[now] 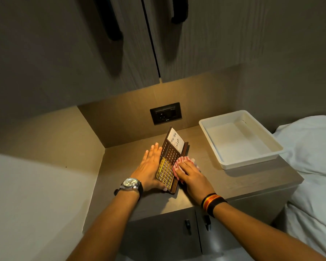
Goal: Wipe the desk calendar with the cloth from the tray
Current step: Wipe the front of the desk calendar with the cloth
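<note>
On the bench (pixel 139 200), near edge: both hands flank the desk calendar (pixel 170 159).
Left hand (pixel 149 170): grip spread flat, bracing its 9 o'clock side.
Right hand (pixel 191 176): grip pressing cloth (pixel 179 163) at 3 o'clock face.
Long axis: 6-to-12 o'clock; stroke likely runs along it.
Tray (pixel 271 144): 2 o'clock, apart.

A dark brown calendar (pixel 170 157), its lower grid glowing gold and a white note reading "To Do List" at its top, stands on a grey-brown woodgrain surface (pixel 233 182). A red-and-white checked cloth (pixel 179 163) lies against it. The tray (pixel 252 162) is white, the wall socket (pixel 166 113) black. A silver watch (pixel 130 183) on a black strap and a black wristband (pixel 213 203) striped red, orange and yellow mark the wrists. White bedding (pixel 312 147) lies beside grey cabinet doors (pixel 162 238) with black handles.
</note>
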Demonstrator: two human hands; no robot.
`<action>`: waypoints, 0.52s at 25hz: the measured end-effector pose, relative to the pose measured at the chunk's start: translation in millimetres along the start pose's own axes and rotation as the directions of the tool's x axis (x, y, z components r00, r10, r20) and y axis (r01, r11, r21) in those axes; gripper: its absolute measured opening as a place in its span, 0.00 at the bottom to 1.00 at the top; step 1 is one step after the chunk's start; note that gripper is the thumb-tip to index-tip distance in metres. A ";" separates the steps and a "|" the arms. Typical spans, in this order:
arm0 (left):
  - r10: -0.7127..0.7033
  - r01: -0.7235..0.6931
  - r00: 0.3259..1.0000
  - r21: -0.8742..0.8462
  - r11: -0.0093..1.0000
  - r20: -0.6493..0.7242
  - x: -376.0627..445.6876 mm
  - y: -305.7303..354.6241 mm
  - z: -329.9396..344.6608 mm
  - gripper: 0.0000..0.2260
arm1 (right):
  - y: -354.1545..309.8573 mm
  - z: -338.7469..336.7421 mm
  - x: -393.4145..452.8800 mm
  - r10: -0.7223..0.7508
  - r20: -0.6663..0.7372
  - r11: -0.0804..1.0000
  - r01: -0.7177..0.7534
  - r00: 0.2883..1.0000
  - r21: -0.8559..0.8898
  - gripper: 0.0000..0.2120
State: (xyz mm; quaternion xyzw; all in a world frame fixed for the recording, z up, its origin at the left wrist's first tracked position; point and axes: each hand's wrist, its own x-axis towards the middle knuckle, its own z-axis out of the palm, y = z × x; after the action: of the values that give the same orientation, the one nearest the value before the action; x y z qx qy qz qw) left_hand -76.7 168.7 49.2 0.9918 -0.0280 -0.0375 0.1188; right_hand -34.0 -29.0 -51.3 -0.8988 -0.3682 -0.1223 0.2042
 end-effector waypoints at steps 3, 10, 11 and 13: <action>-0.001 0.001 1.000 0.038 0.999 0.013 -1.8 5.4 -4.9 0.68 | -9.3 -2.4 -21.4 -0.085 -0.012 0.996 0.084 0.996 -0.033 0.31; 0.006 -0.008 1.000 0.101 0.995 0.025 0.2 4.3 -4.8 0.68 | 5.5 -45.4 -8.9 -0.196 -0.020 0.980 0.196 0.980 0.025 0.31; 0.007 -0.010 1.000 0.124 0.992 0.027 2.4 3.9 -7.0 0.67 | 14.8 -60.1 4.6 -0.154 -0.078 0.987 0.156 0.985 0.032 0.32; 0.005 -0.005 1.000 0.159 0.987 0.001 7.9 7.0 -14.5 0.63 | 38.6 -91.9 28.9 -0.062 -0.169 0.997 0.070 0.984 0.039 0.32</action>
State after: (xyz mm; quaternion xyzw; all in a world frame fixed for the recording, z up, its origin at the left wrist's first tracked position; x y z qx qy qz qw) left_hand -68.0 164.8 64.4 0.9980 -0.0333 -0.0352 0.0395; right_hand 7.3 -78.2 30.2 -0.8678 -0.3820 -0.1959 0.2501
